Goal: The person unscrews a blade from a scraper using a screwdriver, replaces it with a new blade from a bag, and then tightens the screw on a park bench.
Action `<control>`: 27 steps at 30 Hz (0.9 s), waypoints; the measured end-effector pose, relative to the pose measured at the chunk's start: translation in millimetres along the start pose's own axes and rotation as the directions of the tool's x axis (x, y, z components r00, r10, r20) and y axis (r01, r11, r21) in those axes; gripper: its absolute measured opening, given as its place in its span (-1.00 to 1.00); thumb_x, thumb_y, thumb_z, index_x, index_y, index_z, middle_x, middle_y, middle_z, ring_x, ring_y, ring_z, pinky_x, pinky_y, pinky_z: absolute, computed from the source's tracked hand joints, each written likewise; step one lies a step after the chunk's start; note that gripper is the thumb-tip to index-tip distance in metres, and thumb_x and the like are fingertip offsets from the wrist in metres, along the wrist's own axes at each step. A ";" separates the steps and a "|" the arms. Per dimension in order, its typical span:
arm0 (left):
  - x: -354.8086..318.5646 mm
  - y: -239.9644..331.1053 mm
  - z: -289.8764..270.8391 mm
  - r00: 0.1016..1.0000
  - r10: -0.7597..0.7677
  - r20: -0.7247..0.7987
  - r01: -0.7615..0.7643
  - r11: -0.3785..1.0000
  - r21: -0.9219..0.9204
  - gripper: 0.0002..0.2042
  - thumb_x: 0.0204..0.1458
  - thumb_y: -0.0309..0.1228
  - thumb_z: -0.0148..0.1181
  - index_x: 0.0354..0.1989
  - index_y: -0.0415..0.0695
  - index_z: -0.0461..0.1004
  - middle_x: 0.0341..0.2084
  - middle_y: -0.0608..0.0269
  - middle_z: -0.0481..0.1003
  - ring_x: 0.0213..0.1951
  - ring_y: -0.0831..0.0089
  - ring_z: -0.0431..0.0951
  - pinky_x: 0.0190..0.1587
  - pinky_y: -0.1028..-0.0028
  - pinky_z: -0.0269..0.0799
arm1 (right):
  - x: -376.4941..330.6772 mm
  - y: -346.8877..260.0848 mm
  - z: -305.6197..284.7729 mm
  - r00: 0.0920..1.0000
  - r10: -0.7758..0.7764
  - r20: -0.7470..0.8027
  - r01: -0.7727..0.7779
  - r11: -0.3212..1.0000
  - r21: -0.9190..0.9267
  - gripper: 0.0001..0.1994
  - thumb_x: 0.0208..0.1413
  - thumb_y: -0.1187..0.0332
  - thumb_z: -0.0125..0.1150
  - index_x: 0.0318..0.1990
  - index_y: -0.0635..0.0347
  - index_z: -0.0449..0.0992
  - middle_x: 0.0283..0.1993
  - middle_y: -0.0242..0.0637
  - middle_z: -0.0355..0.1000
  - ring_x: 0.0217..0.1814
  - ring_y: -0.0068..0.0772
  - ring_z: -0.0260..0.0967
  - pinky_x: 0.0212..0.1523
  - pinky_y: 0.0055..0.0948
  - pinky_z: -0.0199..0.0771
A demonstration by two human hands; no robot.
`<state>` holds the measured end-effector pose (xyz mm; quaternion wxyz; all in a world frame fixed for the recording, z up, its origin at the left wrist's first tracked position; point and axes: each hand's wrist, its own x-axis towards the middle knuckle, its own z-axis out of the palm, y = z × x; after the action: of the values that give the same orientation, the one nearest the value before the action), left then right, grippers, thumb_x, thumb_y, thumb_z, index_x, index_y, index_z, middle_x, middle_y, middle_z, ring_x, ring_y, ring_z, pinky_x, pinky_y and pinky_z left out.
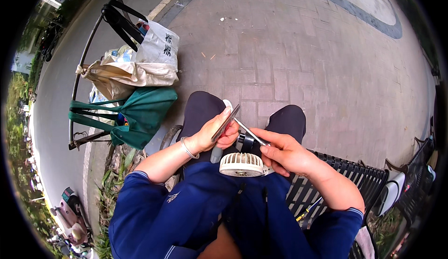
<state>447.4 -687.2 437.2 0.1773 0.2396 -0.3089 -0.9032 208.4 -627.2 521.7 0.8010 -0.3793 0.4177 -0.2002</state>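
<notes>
I sit on a dark slatted bench (354, 175) outside, and I work over my knees. My left hand (215, 133) holds a flat thin thing, maybe a phone or a small panel (226, 122), on its edge, with the fingers closed around it and the thumb on the near face. My right hand (287, 154) is clamped on a thin metal tool (249, 131), which looks like a screwdriver or tweezers; I cannot tell which one. Its tip meets the lower edge of the flat thing, just under my left fingers.

A small white fan (241, 164) with a round grille hangs at my chest, just below both hands and not held by either. A dark small part (247, 143) lies behind it, between my hands; what it is I cannot see well.

I judge that I am in the middle of opening or prying: the tip is at the seam, and the piece is not yet apart. The next move needs a steady left grip, so the flat thing does not turn, and a small careful pressure from the right, because the tip can slip toward my left fingers.

To my left a green bag (140, 114) and a beige bag (126, 74) rest by a metal rack (86, 53) on the brick pavement (298, 49).
</notes>
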 end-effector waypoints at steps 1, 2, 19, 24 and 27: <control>-2.5 -5.9 -1.1 0.998 -0.051 -0.029 0.052 0.998 0.029 -0.38 0.23 0.24 -0.42 -0.65 -0.05 0.06 -0.83 0.42 0.04 -0.78 0.61 -0.03 -0.73 0.57 -0.07 | 1.4 1.7 3.0 1.000 -0.021 -0.011 0.020 0.997 -0.068 -0.51 0.29 0.49 -0.11 0.37 0.11 0.13 -0.52 -0.35 0.31 -0.71 -0.56 0.18 -0.61 -0.53 0.30; -4.1 -10.4 -1.2 0.998 -0.052 -0.030 0.053 0.998 0.021 -0.36 0.22 0.27 -0.44 -0.67 -0.04 0.06 -0.84 0.42 0.04 -0.79 0.61 -0.05 -0.74 0.57 -0.09 | 2.0 3.9 4.4 0.999 -0.042 -0.020 0.039 0.990 -0.136 -0.50 0.28 0.50 -0.09 0.37 0.11 0.13 -0.53 -0.31 0.35 -0.71 -0.52 0.20 -0.57 -0.48 0.33; -1.9 -4.8 -11.0 0.994 -0.098 0.056 0.104 0.986 -0.130 -0.35 0.21 0.28 -0.47 -0.66 -0.04 0.09 -0.85 0.43 0.06 -0.79 0.61 -0.01 -0.73 0.58 -0.09 | 4.5 -6.4 -0.7 0.914 -0.404 0.025 0.045 0.039 -0.998 -0.36 -0.07 0.48 0.17 0.28 0.21 0.24 -0.41 -0.09 0.43 -0.47 -0.06 0.48 -0.45 -0.26 0.51; 4.3 -3.7 -19.5 0.992 -0.066 0.103 0.088 0.968 -0.235 -0.36 0.23 0.24 -0.47 -0.65 -0.06 0.11 -0.86 0.43 0.05 -0.79 0.57 0.00 -0.72 0.56 -0.06 | -4.6 -1.3 -16.7 0.900 -0.433 -0.037 0.349 0.771 -0.532 -0.43 0.10 0.52 0.07 0.31 0.25 0.17 -0.27 -0.20 0.50 -0.38 -0.27 0.46 -0.44 -0.35 0.47; 0.5 -5.4 -20.5 0.989 -0.070 0.130 0.099 0.967 -0.234 -0.36 0.22 0.26 -0.47 -0.65 -0.05 0.11 -0.85 0.43 0.06 -0.78 0.57 0.00 -0.71 0.56 -0.05 | -12.7 -11.8 -19.4 0.985 -0.114 -0.127 0.113 0.994 -0.011 -0.44 0.18 0.55 0.01 0.36 0.20 0.13 -0.30 -0.26 0.50 -0.56 -0.64 0.27 -0.66 -0.60 0.21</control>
<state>457.2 -693.1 419.4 0.1474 0.1742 -0.1970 -0.9535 185.2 -635.1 530.4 0.7591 -0.3905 0.4463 -0.2684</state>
